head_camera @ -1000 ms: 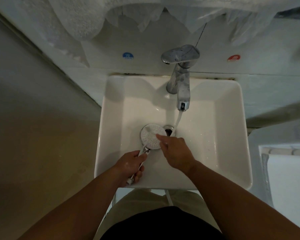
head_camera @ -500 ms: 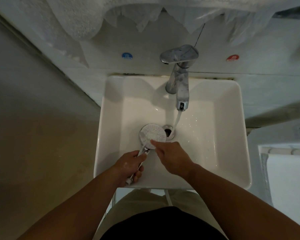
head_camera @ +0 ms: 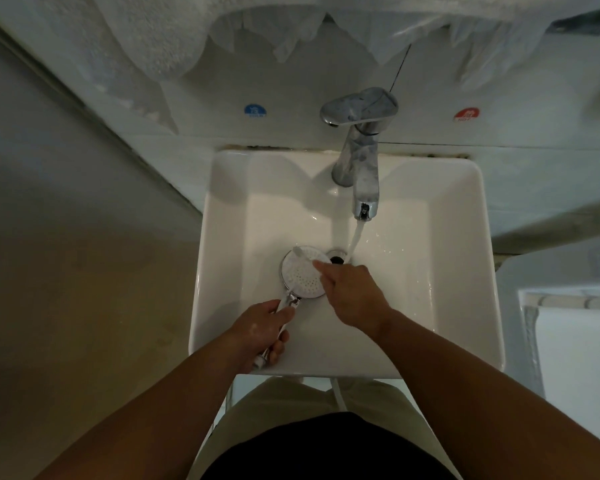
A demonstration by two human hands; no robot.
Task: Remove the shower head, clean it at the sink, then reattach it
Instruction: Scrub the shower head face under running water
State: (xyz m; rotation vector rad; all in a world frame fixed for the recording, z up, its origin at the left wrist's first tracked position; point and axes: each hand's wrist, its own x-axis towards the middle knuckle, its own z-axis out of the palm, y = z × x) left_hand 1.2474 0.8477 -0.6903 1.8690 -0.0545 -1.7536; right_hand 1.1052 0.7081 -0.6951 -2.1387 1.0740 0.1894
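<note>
Chrome shines in your left hand [head_camera: 260, 330], which grips the handle of the round white shower head [head_camera: 302, 275] over the near edge of the square white sink [head_camera: 489, 271]. Your right hand [head_camera: 352, 296] pinches a thin white stick [head_camera: 303, 255], maybe a brush, against its holed face. Farther back, water falls from the silver tap [head_camera: 359, 150]. It is off and getting cleaned, I think. Putting it back is left.

A white square sink [head_camera: 447, 237] sits against the tiled wall [head_camera: 516, 168] — a chrome faucet [head_camera: 361, 161] stands at its back rim, its water stream [head_camera: 356, 233] falling beside the drain [head_camera: 336, 258], with droplets across the basin's right side.
</note>
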